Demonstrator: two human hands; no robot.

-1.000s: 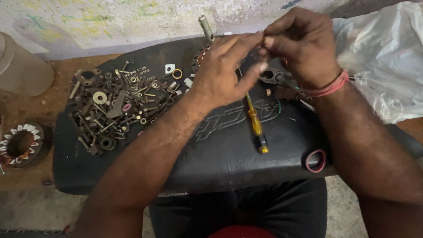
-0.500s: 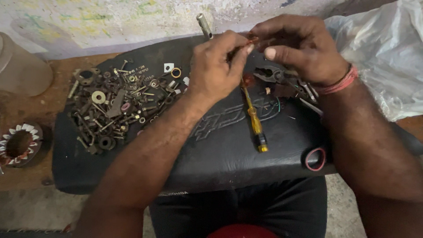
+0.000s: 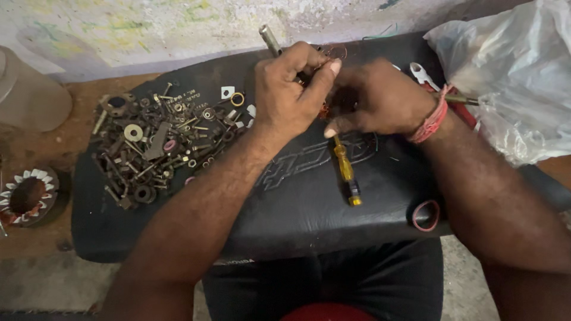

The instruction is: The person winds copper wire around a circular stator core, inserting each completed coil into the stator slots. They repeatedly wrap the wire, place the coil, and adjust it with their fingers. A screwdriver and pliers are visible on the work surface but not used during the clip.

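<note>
We are working over a black padded seat [image 3: 309, 196] beside a paint-stained wall [image 3: 148, 30]. Our left hand [image 3: 291, 89] and right hand [image 3: 375, 98] are pinching a small copper wire piece [image 3: 324, 110], fingers closed on it, with scattered nuts and bolts [image 3: 160, 142] lying left.

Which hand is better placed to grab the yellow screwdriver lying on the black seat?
Probably the right hand: the screwdriver lies just below its fingers, while the left hand pinches thin wire.

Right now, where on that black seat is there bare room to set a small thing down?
The black seat is bare along its near edge, between the pile of nuts and bolts at left, the yellow screwdriver and the red ring. It is crowded under the left hand and right hand.
</note>
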